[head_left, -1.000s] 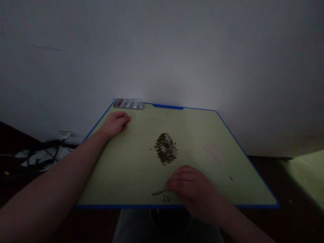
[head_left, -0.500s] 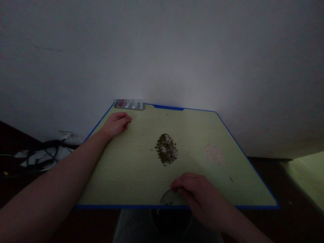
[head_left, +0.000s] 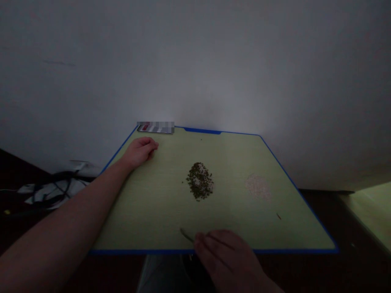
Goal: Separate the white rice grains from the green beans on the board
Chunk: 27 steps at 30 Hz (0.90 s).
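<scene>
My left hand (head_left: pixel 141 151) rests near the table's far left side, its fingers curled closed and nothing visible in them. Low in the middle, at the near edge, my right hand (head_left: pixel 227 258) pinches a thin curved item (head_left: pixel 186 235); only its greyish end sticks out leftward, and its kind is unclear. Beyond that hand lies a heap of dark green beans mixed with pale grains (head_left: pixel 200 182). A flat patch of whitish, rice-like grains (head_left: pixel 258 187) is to its right. Under the table edge, a dark round container (head_left: pixel 197 272) is partly hidden by my right hand.
The pale yellow-green table (head_left: pixel 152 211) has a blue rim and stands against a grey wall (head_left: pixel 195 61). A phone (head_left: pixel 155 128) lies at the far left corner. A small brown sliver (head_left: pixel 278 216) sits near the right edge. Black cables (head_left: pixel 61 183) are off to the left.
My right hand has moved slightly left and nearer to me. The clear, round-edged item seen at its fingers before now appears as a thin curved line. My left hand stays put.
</scene>
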Available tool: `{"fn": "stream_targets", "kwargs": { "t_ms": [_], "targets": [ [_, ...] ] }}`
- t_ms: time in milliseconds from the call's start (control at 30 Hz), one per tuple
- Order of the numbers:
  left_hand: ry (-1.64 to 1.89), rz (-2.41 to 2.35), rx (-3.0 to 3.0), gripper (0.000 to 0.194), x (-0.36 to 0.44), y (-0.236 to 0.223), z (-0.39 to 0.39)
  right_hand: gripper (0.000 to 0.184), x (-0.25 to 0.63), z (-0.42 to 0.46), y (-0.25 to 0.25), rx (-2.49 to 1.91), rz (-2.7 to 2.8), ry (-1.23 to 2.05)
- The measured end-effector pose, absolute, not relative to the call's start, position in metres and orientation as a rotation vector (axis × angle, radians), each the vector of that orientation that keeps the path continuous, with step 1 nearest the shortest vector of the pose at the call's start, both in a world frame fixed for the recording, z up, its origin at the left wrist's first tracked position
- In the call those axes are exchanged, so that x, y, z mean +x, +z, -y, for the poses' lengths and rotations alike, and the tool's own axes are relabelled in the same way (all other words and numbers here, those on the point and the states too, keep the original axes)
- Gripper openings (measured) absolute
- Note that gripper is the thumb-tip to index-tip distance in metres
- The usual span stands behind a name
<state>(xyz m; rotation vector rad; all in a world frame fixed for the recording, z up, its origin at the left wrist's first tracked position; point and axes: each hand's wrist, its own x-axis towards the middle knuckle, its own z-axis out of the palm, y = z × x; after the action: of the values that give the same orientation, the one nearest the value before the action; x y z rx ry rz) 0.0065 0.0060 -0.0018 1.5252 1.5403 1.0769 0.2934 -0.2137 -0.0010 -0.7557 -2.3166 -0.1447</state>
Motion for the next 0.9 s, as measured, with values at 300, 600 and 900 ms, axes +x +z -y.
{"fn": "stream_targets", "kwargs": {
  "t_ms": [300,600,900],
  "targets": [
    [1.076,-1.535,1.516,0.018,0.008,0.002,-0.004,0.033,0.277,0.21,-0.012,-0.852,2.428,-0.3],
    [1.063,-1.54,1.532,0.02,0.007,0.0,-0.005,0.037,0.324,0.205,-0.012,-1.076,2.438,-0.446],
    [1.076,-1.519,1.521,0.022,0.006,-0.002,-0.007,0.034,0.378,0.191,-0.006,-1.188,2.375,-0.621]
  ]
}}
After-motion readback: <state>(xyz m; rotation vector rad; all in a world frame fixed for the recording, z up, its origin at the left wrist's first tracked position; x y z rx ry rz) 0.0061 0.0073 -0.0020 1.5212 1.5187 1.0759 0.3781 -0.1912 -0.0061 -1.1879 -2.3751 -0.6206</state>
